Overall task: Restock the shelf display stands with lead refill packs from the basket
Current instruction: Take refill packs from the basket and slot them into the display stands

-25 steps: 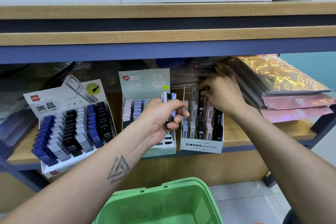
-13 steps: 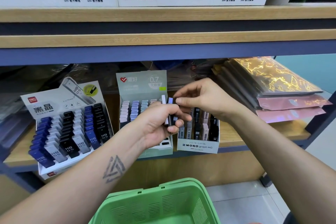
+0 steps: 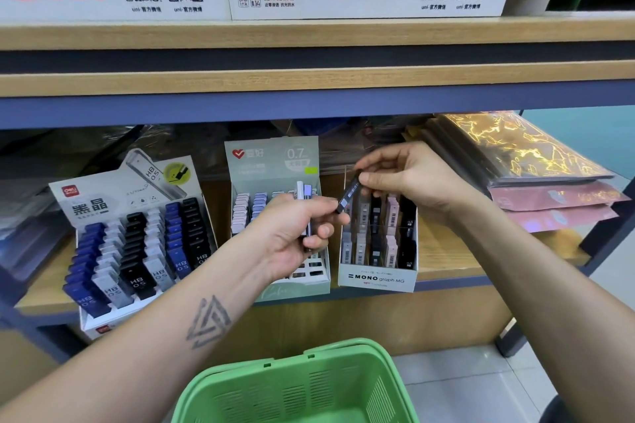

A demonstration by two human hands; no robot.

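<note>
Lead refill packs (image 3: 305, 197) upright in left hand (image 3: 295, 233), fingers curled round the bundle, in front of the green 0.7 stand (image 3: 275, 161). Further right, black pack (image 3: 348, 196) pinched at its top by right hand (image 3: 409, 178), long axis tilted, lower end toward left thumb. Directly beneath and beyond, MONO stand (image 3: 376, 280), rows mostly filled. Likely next: straight down into a gap. Basket (image 3: 295, 385) near, below.

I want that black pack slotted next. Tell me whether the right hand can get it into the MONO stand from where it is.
Probably yes. The right hand pinches the black pack just above the MONO stand, whose top is open, with nothing between them.
</note>
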